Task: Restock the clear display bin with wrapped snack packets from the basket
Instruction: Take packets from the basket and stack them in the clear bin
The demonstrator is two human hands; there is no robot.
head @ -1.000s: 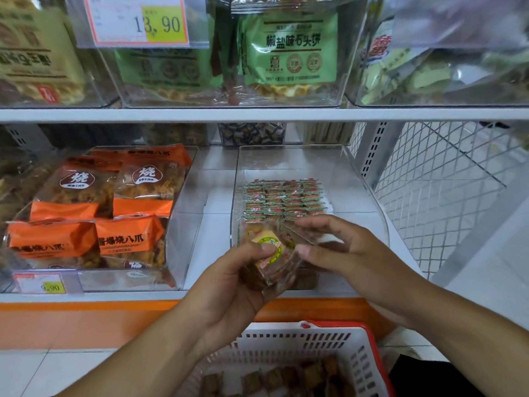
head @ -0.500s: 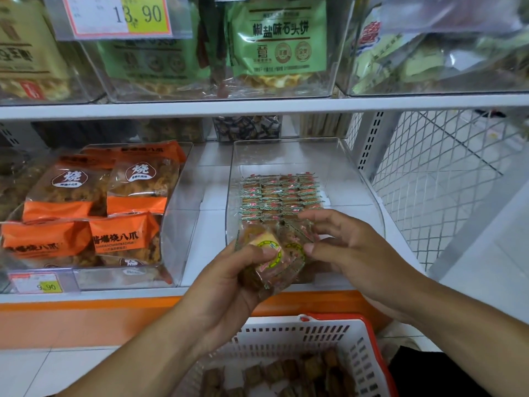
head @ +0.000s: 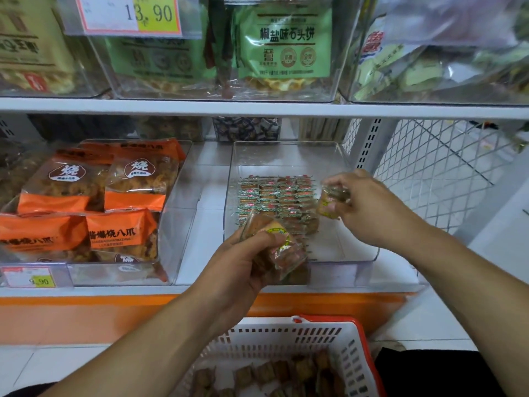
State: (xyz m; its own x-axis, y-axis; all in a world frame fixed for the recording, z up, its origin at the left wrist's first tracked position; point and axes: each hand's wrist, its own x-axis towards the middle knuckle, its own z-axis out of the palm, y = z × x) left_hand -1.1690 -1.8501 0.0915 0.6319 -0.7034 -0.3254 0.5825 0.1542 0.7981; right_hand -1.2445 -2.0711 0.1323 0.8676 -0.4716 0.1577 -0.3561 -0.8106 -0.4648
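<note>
- Nearest, below both arms, the white basket [head: 355, 365] with its red rim holds more brown wrapped packets.
- The left hand [head: 243, 262] grips a stack of wrapped packets [head: 274, 245], thumb clamped over a round yellow-green sticker whose print is too small to read; it hangs at the front lip of the clear display bin [head: 289, 156].
- The right hand [head: 360, 207] is further in and higher, pinching a single packet [head: 329, 200] at its fingertips.
- The rows of packets [head: 274, 196] already in the bin lie just to the left of that hand and slightly below, side by side and running front to back. I judge the right hand the nearer one for the next placement, at the right edge of the rows.
- Left of the left hand, orange bags [head: 114, 230] read 酱爆烧八爪, with a 9.90 tag [head: 28, 277] beneath.
- On the shelf above, a green bag [head: 286, 44] reads 椒盐味石头饼, and a price tag [head: 131, 14] shows 13.90.
</note>
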